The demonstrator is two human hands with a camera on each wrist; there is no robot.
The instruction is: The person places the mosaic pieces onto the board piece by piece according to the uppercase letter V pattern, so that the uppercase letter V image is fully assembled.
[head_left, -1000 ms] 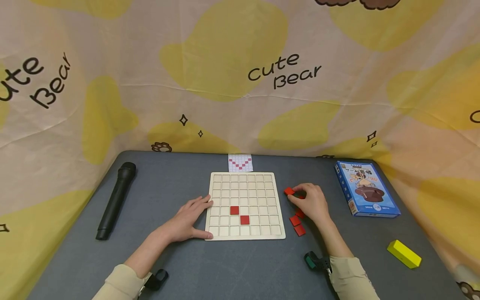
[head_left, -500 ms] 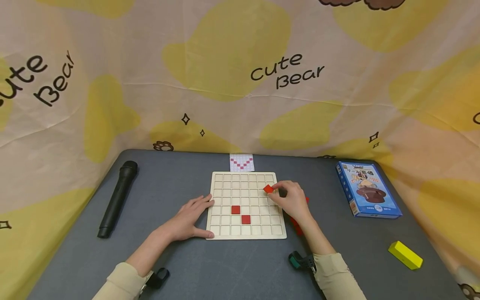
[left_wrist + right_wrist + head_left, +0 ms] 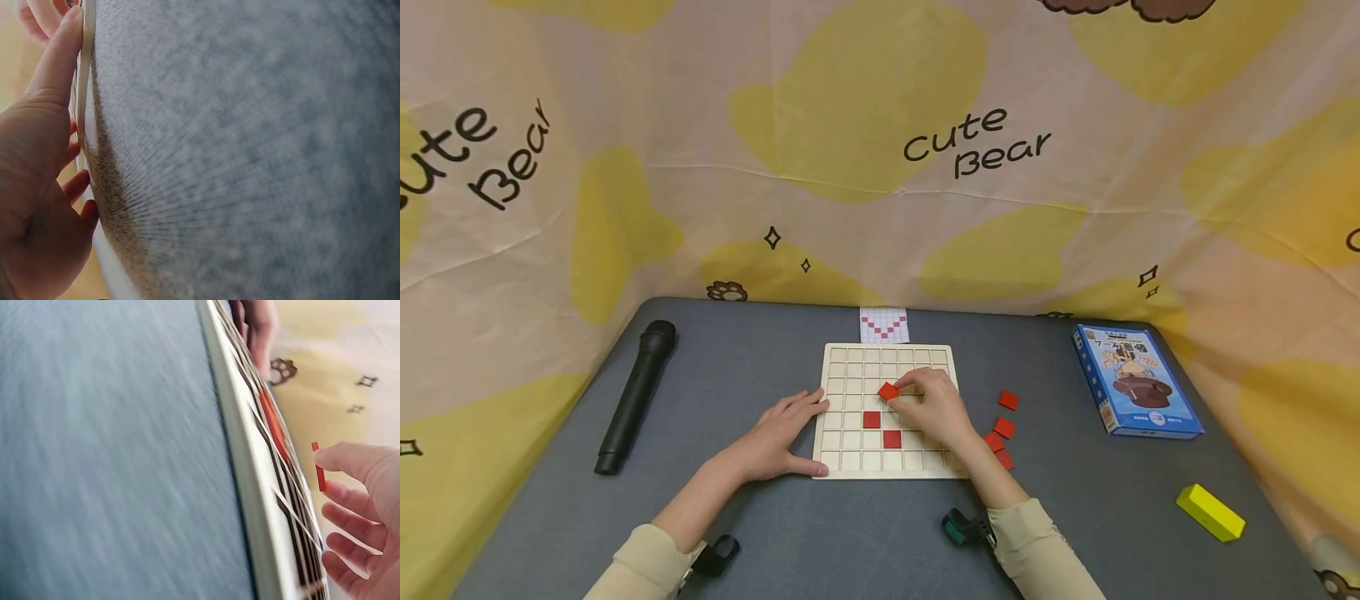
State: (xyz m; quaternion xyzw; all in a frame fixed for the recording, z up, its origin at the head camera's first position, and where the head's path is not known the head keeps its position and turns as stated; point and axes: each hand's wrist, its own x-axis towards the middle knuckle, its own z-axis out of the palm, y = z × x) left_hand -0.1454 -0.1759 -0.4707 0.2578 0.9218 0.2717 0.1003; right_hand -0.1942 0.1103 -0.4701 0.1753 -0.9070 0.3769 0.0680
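Observation:
A cream grid board (image 3: 842,462) lies mid-table with two red square tiles in its cells, one tile (image 3: 871,420) up and left of the other tile (image 3: 892,439). My left hand (image 3: 778,437) rests along the board's left edge, fingers extended, thumb at the near corner; the left wrist view shows that thumb (image 3: 59,62) against the rim. Between thumb and forefinger my right hand (image 3: 934,407) pinches a red tile (image 3: 888,391) over the board. In the right wrist view this tile (image 3: 319,467) is edge-on and apart from the board. Several loose red tiles (image 3: 1004,428) lie right of the board.
A small card (image 3: 883,326) with a pink V-shaped grid pattern lies behind the board. At the left is a black microphone (image 3: 636,398). To the right are a blue box (image 3: 1137,379) and a yellow block (image 3: 1212,512). A printed cloth (image 3: 850,208) hangs behind the table.
My right hand has picked up a red tile from the loose ones at the right and carried it left over the board. My left hand stays at the board's edge.

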